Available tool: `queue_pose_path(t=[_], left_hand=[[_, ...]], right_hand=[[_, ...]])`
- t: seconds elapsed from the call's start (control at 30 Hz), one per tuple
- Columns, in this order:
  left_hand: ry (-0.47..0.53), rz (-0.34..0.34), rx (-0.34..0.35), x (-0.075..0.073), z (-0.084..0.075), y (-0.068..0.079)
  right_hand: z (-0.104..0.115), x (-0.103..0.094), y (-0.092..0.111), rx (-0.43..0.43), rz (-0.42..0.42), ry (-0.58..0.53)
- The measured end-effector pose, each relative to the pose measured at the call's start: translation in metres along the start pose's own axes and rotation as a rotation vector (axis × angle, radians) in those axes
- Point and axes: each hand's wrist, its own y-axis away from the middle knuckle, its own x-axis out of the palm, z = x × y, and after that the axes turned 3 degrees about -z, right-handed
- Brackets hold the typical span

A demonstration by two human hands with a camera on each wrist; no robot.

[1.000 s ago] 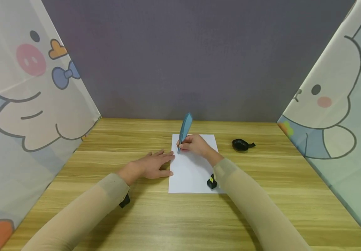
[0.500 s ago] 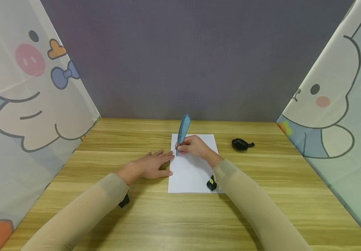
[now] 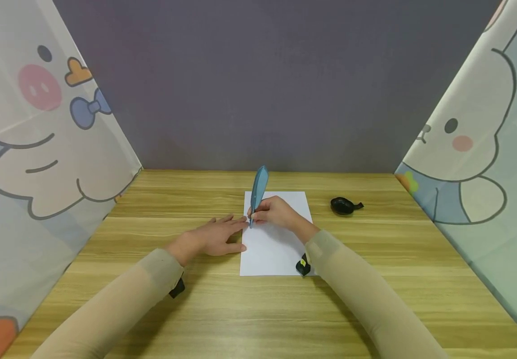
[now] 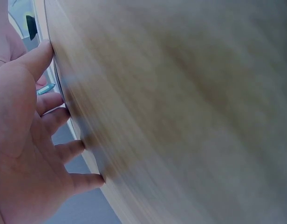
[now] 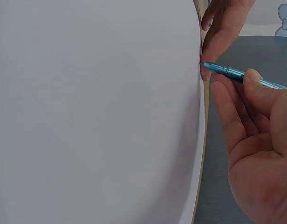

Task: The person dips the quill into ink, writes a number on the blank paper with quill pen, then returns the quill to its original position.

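Observation:
In the head view a white sheet of paper [image 3: 269, 257] lies on the wooden table. My right hand [image 3: 280, 212] is over its upper left part and pinches a blue feather-shaped pen [image 3: 260, 185], feather end up. The right wrist view shows the blue metallic barrel [image 5: 235, 73] between thumb and fingers, its tip at the paper's surface. A small dark mark sits by the tip. My left hand [image 3: 218, 237] lies with fingers spread, fingertips and thumb at the sheet's left edge. In the left wrist view the left fingers [image 4: 71, 151] touch the surface.
A black oval object with a short tail [image 3: 343, 206] lies right of the paper. Small black devices sit by both cuffs, one with a yellow mark [image 3: 303, 264]. A grey panel [image 3: 267, 89] stands behind the table, with cartoon-printed cloths at both sides.
My right hand and the pen have shifted a little left and toward me across the paper. The left hand stays where it was.

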Motion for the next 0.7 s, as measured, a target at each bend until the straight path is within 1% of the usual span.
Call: queue_pose_path(t=[0.17,0.37,0.7], left_hand=[[0.011,-0.007,0.007,0.001,0.001,-0.001],[0.017,0.000,0.004,0.000,0.001,0.000],[0.014,-0.001,0.010,0.000,0.001,0.000]], right_hand=[[0.001,0.001,0.002,0.006,0.022,-0.001],[0.001,0.003,0.006,0.007,0.037,0.012],[0.005,0.004,0.011,0.032,0.059,0.028]])
